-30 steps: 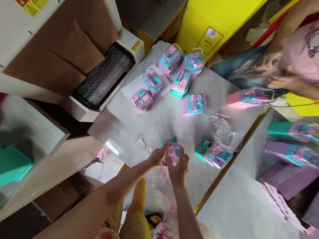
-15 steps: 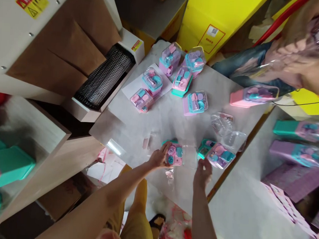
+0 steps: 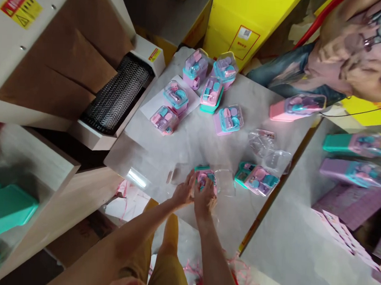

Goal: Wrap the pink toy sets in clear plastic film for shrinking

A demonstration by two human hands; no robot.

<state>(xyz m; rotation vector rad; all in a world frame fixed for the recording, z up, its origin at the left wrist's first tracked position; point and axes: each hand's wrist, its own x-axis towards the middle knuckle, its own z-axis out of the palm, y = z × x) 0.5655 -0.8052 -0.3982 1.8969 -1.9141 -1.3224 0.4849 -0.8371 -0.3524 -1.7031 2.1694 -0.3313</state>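
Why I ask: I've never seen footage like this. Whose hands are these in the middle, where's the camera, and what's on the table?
These are a person's own bare left hand and right hand, filmed by a camera worn on that person's head, looking forward and down. Both hands are on a small pink-and-green toy box, which they partly hide. A clear plastic piece lies beside it on the grey table; farther off are several toy sets with clear lids. The machine at left has a metal mesh belt. Another person is at upper right.
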